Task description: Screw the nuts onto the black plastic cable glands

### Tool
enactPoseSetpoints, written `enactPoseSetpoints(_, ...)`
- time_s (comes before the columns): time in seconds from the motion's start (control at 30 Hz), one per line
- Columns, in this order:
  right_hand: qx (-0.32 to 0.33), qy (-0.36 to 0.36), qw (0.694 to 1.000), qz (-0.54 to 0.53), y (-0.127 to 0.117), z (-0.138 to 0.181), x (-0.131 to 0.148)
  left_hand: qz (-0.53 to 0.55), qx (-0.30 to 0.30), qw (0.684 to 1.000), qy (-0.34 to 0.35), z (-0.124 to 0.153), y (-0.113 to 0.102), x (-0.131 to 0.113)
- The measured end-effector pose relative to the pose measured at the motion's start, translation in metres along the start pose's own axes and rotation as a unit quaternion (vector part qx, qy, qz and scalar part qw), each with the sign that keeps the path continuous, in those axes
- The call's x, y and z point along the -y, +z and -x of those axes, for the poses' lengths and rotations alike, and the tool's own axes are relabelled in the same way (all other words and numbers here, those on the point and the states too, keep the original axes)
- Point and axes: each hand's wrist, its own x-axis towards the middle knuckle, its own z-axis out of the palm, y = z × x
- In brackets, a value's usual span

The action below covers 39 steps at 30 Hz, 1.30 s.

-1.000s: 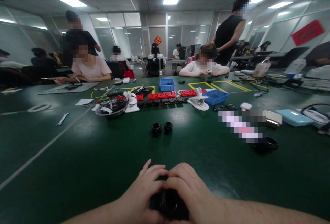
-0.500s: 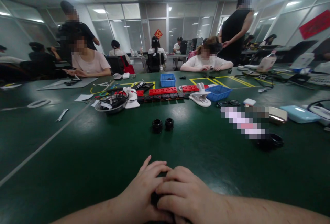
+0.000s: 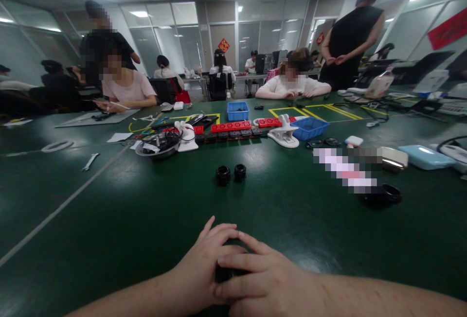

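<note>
Both of my hands are wrapped together around a black round object (image 3: 226, 273) at the near edge of the green table (image 3: 120, 215). My left hand (image 3: 204, 263) curls over its left side. My right hand (image 3: 262, 280) lies over the top and right, fingers pointing left and overlapping the left hand. Only a small dark patch of the object shows between the fingers. Two small black ring-shaped parts (image 3: 230, 174) sit side by side farther out on the table.
A metal bowl of cables (image 3: 157, 146), red and black strips (image 3: 229, 131), a white clip (image 3: 282, 135), two blue bins (image 3: 309, 129) and a black ring (image 3: 386, 194) lie beyond. A wrench (image 3: 88, 161) lies left. Several people sit across the table; one stands at the right.
My right hand has slid further over the black object, covering it; a second ago its dark opening showed between my hands. The view has tilted up slightly. The standing person has shifted right.
</note>
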Motion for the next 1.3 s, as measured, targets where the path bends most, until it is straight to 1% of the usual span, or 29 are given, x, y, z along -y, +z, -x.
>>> enactPoseSetpoints(0.07,-0.018,0.012,1.000,0.005,-0.006,0.002,0.001,0.004,0.000,1.000,0.001,0.001,0.002,0.002)
enactPoseSetpoints(0.17,-0.091,0.058,0.994,0.005,-0.008,0.006,0.002,0.010,0.006,1.000,0.005,0.002,0.002,0.003)
enactPoseSetpoints(0.23,-0.137,0.102,0.985,-0.007,-0.006,0.008,0.002,0.010,0.012,1.000,0.005,0.001,0.000,0.002)
enactPoseSetpoints(0.33,-0.171,0.160,0.972,-0.036,0.001,0.007,0.002,0.007,0.014,1.000,-0.001,0.000,-0.001,-0.001)
enactPoseSetpoints(0.4,-0.157,0.184,0.969,-0.053,0.006,0.006,0.002,0.008,0.015,1.000,-0.001,0.000,-0.002,-0.001)
enactPoseSetpoints(0.53,-0.078,0.216,0.971,-0.062,0.010,0.003,0.004,0.003,0.017,1.000,0.005,0.001,0.001,0.001)
enactPoseSetpoints(0.6,-0.062,0.221,0.972,-0.058,0.011,0.003,0.005,-0.002,0.010,1.000,0.005,0.001,0.001,0.001)
enactPoseSetpoints(0.67,-0.069,0.208,0.974,-0.061,0.011,0.002,0.005,-0.002,0.004,1.000,0.004,0.001,0.000,-0.001)
enactPoseSetpoints(0.87,-0.098,0.112,0.986,-0.077,0.008,0.000,0.002,0.011,0.010,1.000,0.003,0.000,-0.006,-0.008)
enactPoseSetpoints(0.93,-0.090,0.090,0.989,-0.072,0.005,-0.001,0.001,0.007,0.011,1.000,0.005,0.000,-0.007,-0.007)
enactPoseSetpoints(1.03,-0.048,0.051,0.995,-0.075,0.002,0.000,-0.001,-0.001,0.014,1.000,0.006,0.000,-0.005,-0.006)
enactPoseSetpoints(1.07,-0.046,0.038,0.995,-0.077,0.003,0.001,-0.002,-0.002,0.013,1.000,0.006,0.000,-0.005,-0.005)
enactPoseSetpoints(1.2,-0.088,0.000,0.993,-0.078,0.013,0.004,-0.006,0.002,0.007,1.000,0.001,0.000,-0.004,-0.006)
enactPoseSetpoints(1.3,-0.094,-0.018,0.993,-0.066,0.017,0.006,-0.006,0.008,0.006,1.000,0.003,0.001,-0.005,-0.007)
